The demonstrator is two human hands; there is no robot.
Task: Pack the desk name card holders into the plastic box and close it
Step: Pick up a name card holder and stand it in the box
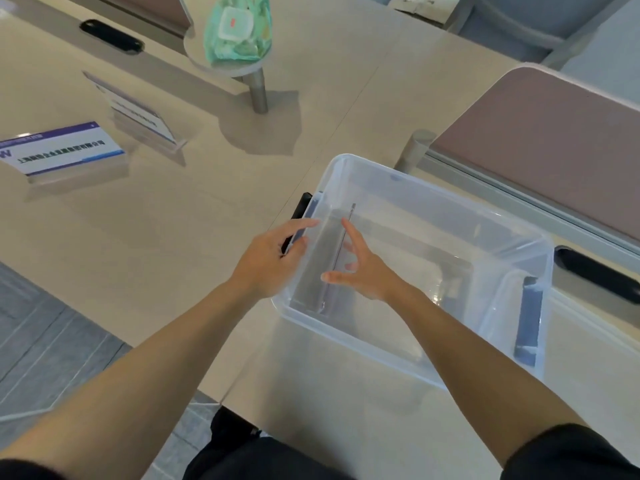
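One holder [327, 244] stands on edge inside the box [450, 188], close along its left wall, a clear sheet that I see almost edge on. My right hand [360, 271] is down in the box just right of it, fingers spread wide and straight. The index fingertip [348, 226] touches the holder's thin upper edge, and the thumb [332, 278] points left across its near part. Nothing is gripped there. My left hand [266, 261] is at the box's left wall, on the other side of the holder. Its thumb lies along the rim while the fingers curl round the outside by the dark latch [300, 209], so it grips the box. The holder sits between my two hands, with only the clear wall between it and the left one.

A second holder [65, 148] lies at the far left of the table [173, 254], showing a white card with blue bands. A third holder [138, 112] stands just beyond it, well apart from the box. Another latch [528, 320] sits on the box's right end. At the far side a green pack of wipes [239, 29] rests on a round stand [258, 84]. A brown divider [547, 143] runs along the right, just behind the box, and a black slot [595, 275] lies to the box's right
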